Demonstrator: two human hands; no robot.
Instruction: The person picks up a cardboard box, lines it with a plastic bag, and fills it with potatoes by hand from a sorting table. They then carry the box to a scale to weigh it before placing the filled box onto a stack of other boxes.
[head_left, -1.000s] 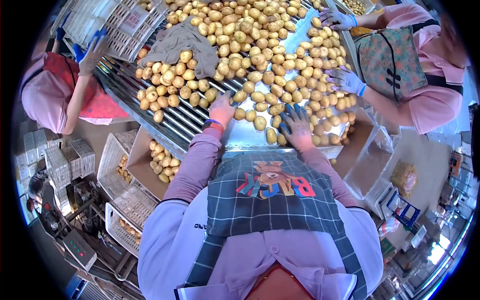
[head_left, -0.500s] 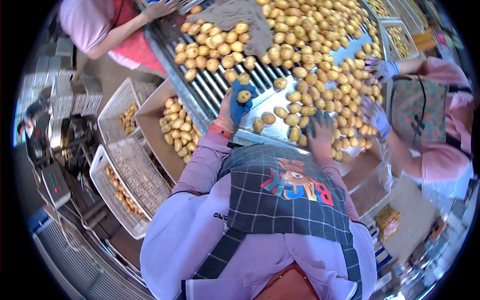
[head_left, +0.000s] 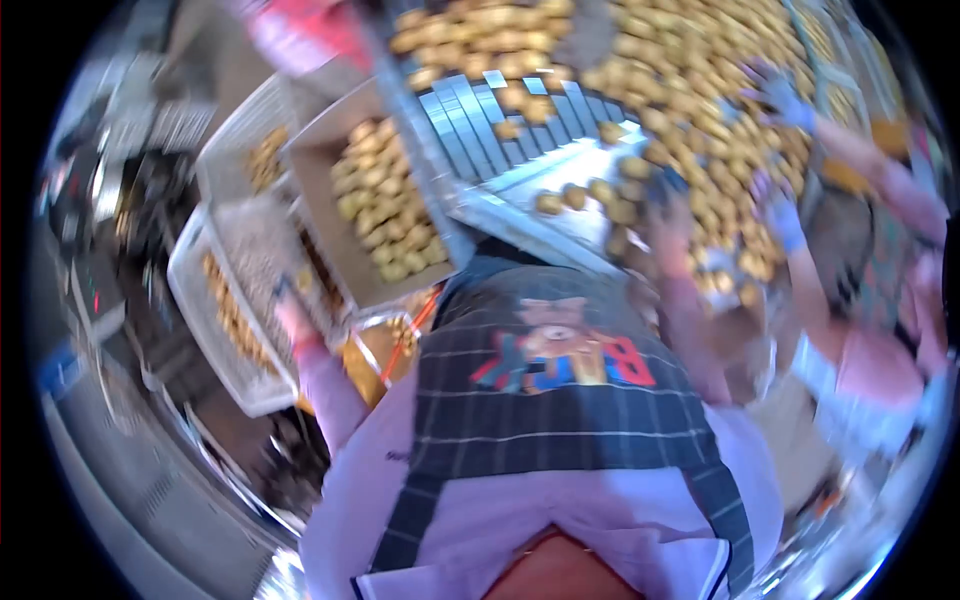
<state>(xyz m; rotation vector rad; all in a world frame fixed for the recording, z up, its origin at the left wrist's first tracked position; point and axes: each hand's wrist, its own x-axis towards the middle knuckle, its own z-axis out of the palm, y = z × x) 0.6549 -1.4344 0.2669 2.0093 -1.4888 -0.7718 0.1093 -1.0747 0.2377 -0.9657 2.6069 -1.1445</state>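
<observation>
My left hand (head_left: 291, 308), in a blue-fingered glove, is stretched out over a white crate (head_left: 268, 262) at the left. A small yellowish shape lies beside its fingertips; blur hides whether the fingers touch it. On the right, my right hand (head_left: 668, 210) reaches onto the near edge of the heap of potatoes (head_left: 705, 140), its blue fingers smeared by motion. A few potatoes (head_left: 575, 196) lie left of it on the metal sheet (head_left: 560, 178).
Slatted rollers (head_left: 470, 125) span the sorting table. A cardboard box of potatoes (head_left: 385, 200) stands between table and crates. At the right, a co-worker's two gloved hands (head_left: 782, 212) rest on the heap. Another person's red and pink clothing (head_left: 305, 35) shows at top left.
My left hand has moved from the rollers, where it held a potato, down-left to the crate. My right hand has shifted slightly up and right. The whole view has shifted and blurred.
</observation>
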